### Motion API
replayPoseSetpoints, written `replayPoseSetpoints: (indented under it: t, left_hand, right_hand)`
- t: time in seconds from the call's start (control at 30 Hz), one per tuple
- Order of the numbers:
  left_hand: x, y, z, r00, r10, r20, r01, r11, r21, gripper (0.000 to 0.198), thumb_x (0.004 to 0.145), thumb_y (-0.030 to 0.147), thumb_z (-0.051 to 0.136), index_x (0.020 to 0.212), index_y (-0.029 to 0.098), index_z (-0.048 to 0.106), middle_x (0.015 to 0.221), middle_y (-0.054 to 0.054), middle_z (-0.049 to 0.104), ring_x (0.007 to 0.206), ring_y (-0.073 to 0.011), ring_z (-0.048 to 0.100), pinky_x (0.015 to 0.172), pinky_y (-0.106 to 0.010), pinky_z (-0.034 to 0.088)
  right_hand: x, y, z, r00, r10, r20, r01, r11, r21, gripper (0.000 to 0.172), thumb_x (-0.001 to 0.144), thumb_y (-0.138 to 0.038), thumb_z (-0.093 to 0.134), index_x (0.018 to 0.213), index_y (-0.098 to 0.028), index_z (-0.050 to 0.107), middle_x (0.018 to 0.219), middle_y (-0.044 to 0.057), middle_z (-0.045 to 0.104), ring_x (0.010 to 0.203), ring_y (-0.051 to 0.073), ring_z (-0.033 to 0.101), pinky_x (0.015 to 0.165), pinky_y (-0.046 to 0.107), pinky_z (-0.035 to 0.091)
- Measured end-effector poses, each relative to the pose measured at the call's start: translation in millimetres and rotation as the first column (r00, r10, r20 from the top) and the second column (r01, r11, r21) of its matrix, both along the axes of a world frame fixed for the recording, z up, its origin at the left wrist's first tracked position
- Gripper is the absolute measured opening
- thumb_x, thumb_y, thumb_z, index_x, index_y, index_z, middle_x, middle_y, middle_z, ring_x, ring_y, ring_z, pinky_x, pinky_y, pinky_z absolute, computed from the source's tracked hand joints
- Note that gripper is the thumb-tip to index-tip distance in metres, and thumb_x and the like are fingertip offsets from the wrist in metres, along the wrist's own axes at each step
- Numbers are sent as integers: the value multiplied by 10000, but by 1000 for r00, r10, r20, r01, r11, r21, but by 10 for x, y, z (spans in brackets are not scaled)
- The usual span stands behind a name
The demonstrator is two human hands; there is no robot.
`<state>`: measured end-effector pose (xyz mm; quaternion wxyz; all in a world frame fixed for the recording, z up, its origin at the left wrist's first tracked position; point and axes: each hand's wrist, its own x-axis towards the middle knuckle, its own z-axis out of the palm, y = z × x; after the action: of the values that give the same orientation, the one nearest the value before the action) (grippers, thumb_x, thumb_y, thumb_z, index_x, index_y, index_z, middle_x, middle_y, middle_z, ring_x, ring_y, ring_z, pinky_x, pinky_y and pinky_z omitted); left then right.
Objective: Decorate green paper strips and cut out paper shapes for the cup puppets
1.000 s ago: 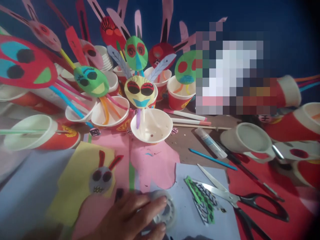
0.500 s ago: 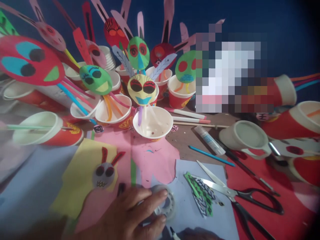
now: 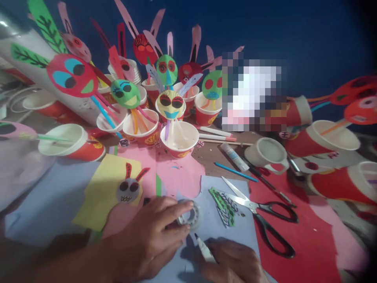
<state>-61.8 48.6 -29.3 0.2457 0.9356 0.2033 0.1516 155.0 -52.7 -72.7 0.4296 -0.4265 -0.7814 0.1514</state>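
Observation:
My left hand [image 3: 159,230] rests its fingers and thumb on a roll of clear tape [image 3: 198,216], holding it flat on the blue paper [image 3: 241,232]. Close to the roll's lower edge, my right hand [image 3: 232,261] grips a marker [image 3: 205,250] with a white barrel, its dark tip bare and pointing up toward the roll. Right of the roll lie green and white patterned paper strips [image 3: 225,208]. Large scissors [image 3: 250,204] with black handles lie spread apart, one blade tip beside the strips. A grey paper face with red ears [image 3: 129,190] lies on yellow paper [image 3: 94,200].
Several red-and-white paper cups [image 3: 180,147] with coloured paper insect faces line the back. On the right are a glue stick [image 3: 235,157], a blue pencil [image 3: 235,172], a mug [image 3: 262,157] and red paper [image 3: 309,243]. A tipped cup [image 3: 72,141] lies at left.
My right hand with the marker has come further into view, beside the roll. My left hand stays on the tape roll. The camera view has shifted, showing more at both sides.

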Motion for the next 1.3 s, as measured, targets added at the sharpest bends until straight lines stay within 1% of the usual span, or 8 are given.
replayPoseSetpoints:
  t: [0.1, 0.13, 0.2, 0.47, 0.67, 0.87, 1.17, 1.3]
  left_hand:
    - [20, 15, -49, 998, -19, 63, 15, 999, 52, 259, 907, 128, 496, 1105, 157, 662, 1346, -112, 555, 1047, -252, 476, 906, -388, 465]
    - [25, 24, -52, 997, -21, 69, 16, 997, 71, 251, 909, 127, 495, 1090, 157, 667, 1335, -116, 564, 1029, -251, 481, 883, -387, 471]
    - [29, 37, -44, 997, -39, 61, 32, 993, 110, 242, 907, 118, 497, 1067, 154, 676, 1319, -125, 579, 997, -250, 488, 835, -381, 483]
    - [-3, -9, -102, 998, -30, 52, 24, 993, 115, 327, 880, 76, 514, 1151, 197, 650, 1379, -96, 538, 1015, -253, 475, 828, -392, 482]
    - [12, 8, -129, 996, -47, 76, 35, 988, 153, 289, 892, 88, 519, 1123, 184, 664, 1339, -102, 582, 988, -232, 469, 812, -365, 482]
    - [7, 0, -82, 997, -54, 62, 45, 988, 148, 257, 906, 115, 531, 1115, 189, 660, 1366, -77, 569, 947, -224, 450, 813, -368, 458]
    - [6, 3, -82, 998, -58, 30, 54, 989, 141, 202, 937, 163, 506, 1097, 167, 629, 1379, -72, 554, 950, -227, 445, 825, -377, 442]
    - [11, 6, -88, 998, -58, 39, 52, 988, 145, 174, 946, 162, 495, 1065, 164, 621, 1372, -67, 558, 950, -220, 443, 822, -364, 441]
  right_hand:
    - [61, 52, 324, 992, 25, 122, -28, 999, 30, 397, 1047, -376, 280, 924, -208, 618, 675, 37, 726, 607, 162, 693, 561, 238, 537]
    - [110, 65, 413, 969, 71, 238, -50, 994, -92, 383, 1038, -403, 307, 953, -204, 623, 768, 58, 749, 705, 173, 712, 645, 249, 553]
    - [230, 90, 507, 950, 56, 306, -38, 997, -67, 256, 1030, -310, 390, 990, -197, 616, 816, 59, 754, 746, 176, 709, 691, 261, 549]
    - [591, 243, 226, 850, -170, 499, 134, 985, 107, 318, 931, -40, 378, 1141, -113, 605, 942, 131, 740, 892, 261, 673, 750, 384, 504]
    - [609, 233, 394, 827, -212, 522, 142, 975, 170, 325, 909, -20, 408, 1132, -125, 620, 895, 99, 741, 863, 240, 656, 745, 371, 448]
    - [815, 267, 399, 697, -317, 643, 246, 948, 200, 367, 917, -34, 389, 1140, -139, 661, 935, 110, 745, 935, 264, 656, 806, 396, 455]
    - [1009, 243, 743, 801, -206, 562, 316, 943, -106, 345, 948, -185, 362, 1107, -166, 668, 998, 77, 744, 903, 206, 681, 759, 315, 526]
    - [1045, 310, 685, 732, -275, 623, 376, 926, -34, 311, 942, -163, 392, 1031, -197, 688, 1026, 58, 743, 896, 191, 699, 740, 288, 531]
